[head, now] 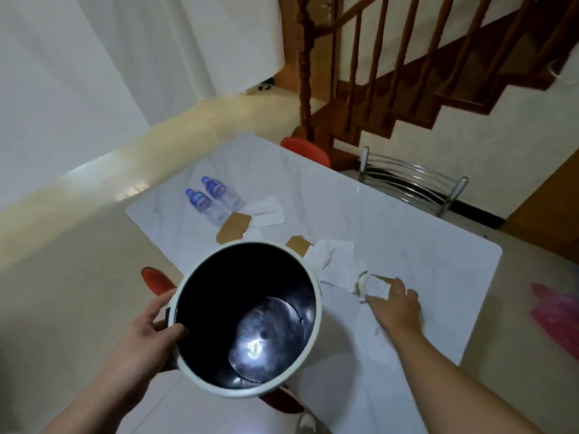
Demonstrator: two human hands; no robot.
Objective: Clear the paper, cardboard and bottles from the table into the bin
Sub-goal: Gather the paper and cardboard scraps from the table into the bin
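Paper lay scattered over the white marble-patterned table (pixel 407 233), and none of it had reached the bin (pixel 200 278), whose dark inside looked empty. The left hand (pixel 147 332) was clamped on the bin's near rim, thumb on the outside and fingers hooked over the edge, holding it tilted at the table's near side. The right hand (pixel 396 303) reached across the table with its fingers closing on a crumpled wad of paper (pixel 372 285), which seemed to have a scrap of cardboard caught in it; whether the wad was fully gripped could not be told.

Just beyond it sat a flat crumpled sheet (pixel 332 261) touching a cardboard piece (pixel 299 244) by the bin's rim. Farther off were a second cardboard piece (pixel 233 230), more white paper (pixel 266 211), and two bottles (pixel 208 203) lying side by side.

The likely trouble was a loose pinch: the wad could shed its cardboard scrap or drop short of the bin's mouth onto the floor. The one-handed hold on the rim also looked weak, so the bin could tip further as things landed inside. The bottles, lying on their sides, might roll off the far edge if nudged.
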